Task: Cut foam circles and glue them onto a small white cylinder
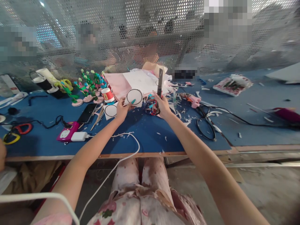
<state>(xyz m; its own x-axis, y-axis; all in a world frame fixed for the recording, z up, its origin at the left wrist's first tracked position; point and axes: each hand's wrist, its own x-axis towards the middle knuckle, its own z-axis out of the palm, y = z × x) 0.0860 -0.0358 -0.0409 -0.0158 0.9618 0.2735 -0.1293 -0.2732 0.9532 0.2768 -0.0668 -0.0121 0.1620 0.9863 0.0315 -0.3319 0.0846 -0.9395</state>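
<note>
My left hand pinches a piece of white card with a black circle on it. A second white card with a black circle lies flat on the table just left of that hand. My right hand is wrapped round a pair of scissors, dark blades pointing up and red handles partly hidden by the fingers. The blades stand apart from the held card. Beneath and around the right hand lie paper scraps. A red and white paper cup stands beyond the left hand.
Small artificial flowers on pink bases stand left, near a phone and a magenta power block with a white cable. Pink and white sheets lie behind. A pink glue gun with a black cord sits right. Perforated metal panel behind.
</note>
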